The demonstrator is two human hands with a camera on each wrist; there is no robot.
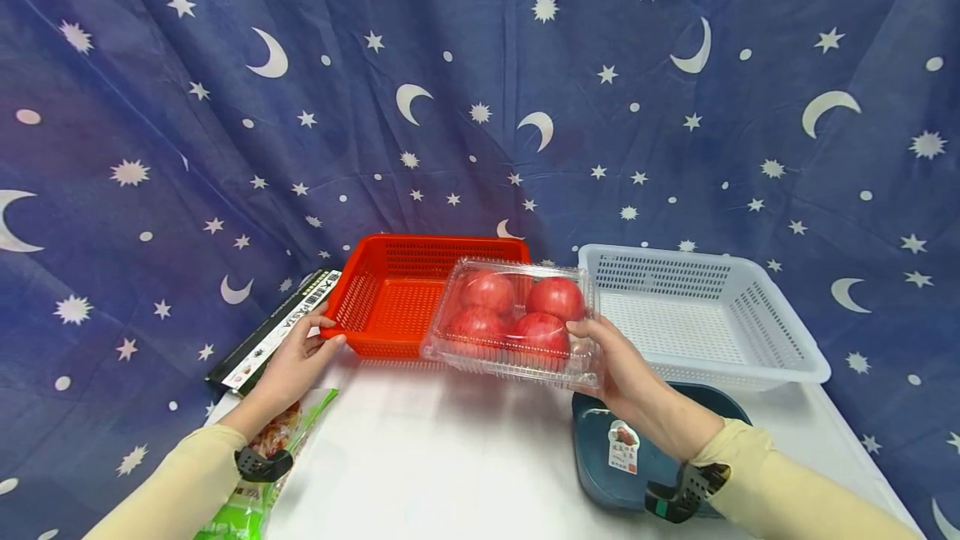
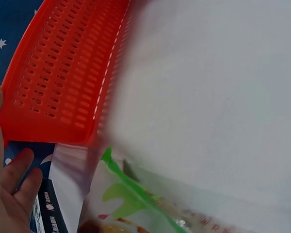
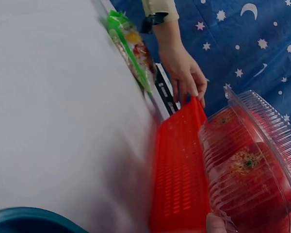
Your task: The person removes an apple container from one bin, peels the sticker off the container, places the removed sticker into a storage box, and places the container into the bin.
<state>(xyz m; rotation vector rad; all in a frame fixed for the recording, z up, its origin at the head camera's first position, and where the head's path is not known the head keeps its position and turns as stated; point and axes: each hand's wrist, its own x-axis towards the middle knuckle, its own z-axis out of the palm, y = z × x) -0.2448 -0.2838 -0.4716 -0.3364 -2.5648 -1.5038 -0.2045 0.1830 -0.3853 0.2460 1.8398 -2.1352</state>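
Observation:
My left hand (image 1: 291,365) pinches the front left corner of a red plastic basket (image 1: 397,307) by its rim; its other fingers hang outside the wall in the left wrist view. My right hand (image 1: 626,373) grips the right side of a clear plastic clamshell box (image 1: 432,348), thumb on top. Several round red fruits that look like apples (image 1: 489,292) fill the box, and its lid appears closed. The box is held tilted over the right front part of the basket. Whether it touches the rim, I cannot tell.
On the right stands a white perforated basket (image 1: 671,332), with a dark teal tub (image 1: 592,457) in front of it. A black and white pasta box (image 1: 273,340) lies at the left, near a green-edged food bag (image 1: 243,515). Behind the white table (image 1: 420,465) hangs a blue curtain (image 1: 480,65).

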